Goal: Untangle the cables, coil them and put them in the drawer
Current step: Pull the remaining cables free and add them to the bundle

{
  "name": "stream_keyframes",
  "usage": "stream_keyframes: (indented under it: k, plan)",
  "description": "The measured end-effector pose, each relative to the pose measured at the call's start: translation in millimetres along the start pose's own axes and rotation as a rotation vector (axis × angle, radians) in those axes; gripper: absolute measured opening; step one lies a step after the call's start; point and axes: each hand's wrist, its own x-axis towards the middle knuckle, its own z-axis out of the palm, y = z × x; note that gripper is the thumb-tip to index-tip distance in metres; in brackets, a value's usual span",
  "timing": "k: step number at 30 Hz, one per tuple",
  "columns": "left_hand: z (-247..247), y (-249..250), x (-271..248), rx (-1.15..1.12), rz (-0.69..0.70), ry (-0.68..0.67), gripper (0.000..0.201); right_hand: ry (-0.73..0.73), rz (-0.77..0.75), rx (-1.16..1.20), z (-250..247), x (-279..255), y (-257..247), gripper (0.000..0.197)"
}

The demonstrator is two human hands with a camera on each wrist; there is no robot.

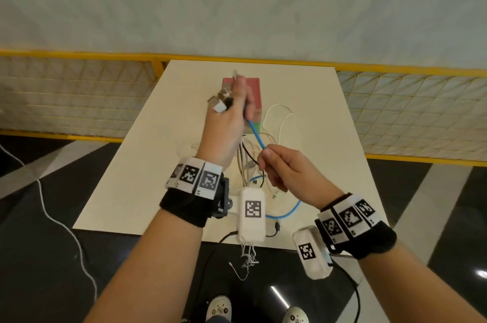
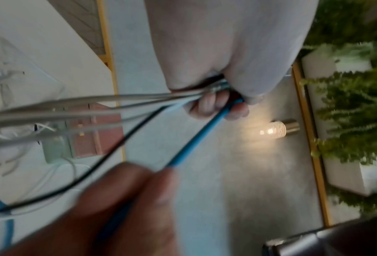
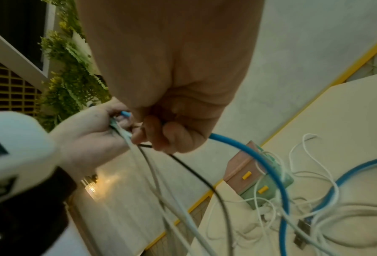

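Observation:
My left hand [image 1: 232, 109] is raised above the table and grips a bundle of cable ends [image 1: 220, 101], white, black and blue, with plugs sticking out past the knuckles. A blue cable [image 1: 256, 135] runs taut from that fist down to my right hand [image 1: 274, 162], which pinches it between curled fingers. In the left wrist view the white cables [image 2: 73, 107], a black cable [image 2: 117, 147] and the blue cable [image 2: 200, 136] fan out from the fist. The rest of the tangle [image 1: 253, 164] lies on the table below. A small pink and green drawer box [image 3: 255, 175] stands behind it, both drawers closed.
The cream table [image 1: 147, 164] is small, and some cables hang over its near edge [image 1: 247, 259]. A yellow mesh fence [image 1: 79, 96] runs behind it. A loose white cord [image 1: 60, 222] trails on the dark floor at left. My feet [image 1: 218, 309] are close to the table.

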Motion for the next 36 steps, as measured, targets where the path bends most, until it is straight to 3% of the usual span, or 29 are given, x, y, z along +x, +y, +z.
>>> stream_keyframes:
  k: [4, 7, 12, 16, 21, 27, 29, 31, 34, 36]
  plan:
    - [-16, 26, 7, -0.342, -0.071, 0.078, 0.040, -0.068, 0.055, 0.012, -4, -7, 22, 0.033]
    - [-35, 47, 10, -0.375, -0.049, 0.125, 0.040, -0.067, 0.123, 0.098, -13, -9, 43, 0.032]
    - [-48, 55, 2, -0.229, -0.045, 0.127, 0.039, -0.019, 0.105, -0.082, -30, 9, 49, 0.029]
    - [-43, 49, -5, -0.013, -0.071, 0.002, 0.047, 0.088, 0.014, -0.214, -44, 30, 25, 0.020]
    - [-25, 39, -17, 0.290, -0.162, -0.235, 0.031, 0.088, -0.236, -0.349, -44, 43, -30, 0.013]
    - [-20, 30, -20, 0.350, -0.215, -0.330, 0.042, 0.135, -0.353, -0.404, -47, 37, -58, 0.011]
    - [-21, 33, -18, 0.397, -0.163, -0.270, 0.039, 0.106, -0.314, -0.362, -49, 37, -46, 0.014]
    - [-24, 35, -12, 0.405, -0.067, -0.095, 0.032, 0.088, -0.231, -0.326, -51, 38, -27, 0.023]
    - [-31, 43, -4, 0.191, 0.008, 0.146, 0.022, 0.078, -0.094, -0.313, -58, 37, 4, 0.031]
    - [-37, 45, 0, 0.177, 0.027, 0.207, 0.027, 0.068, -0.048, -0.301, -63, 36, 15, 0.031]
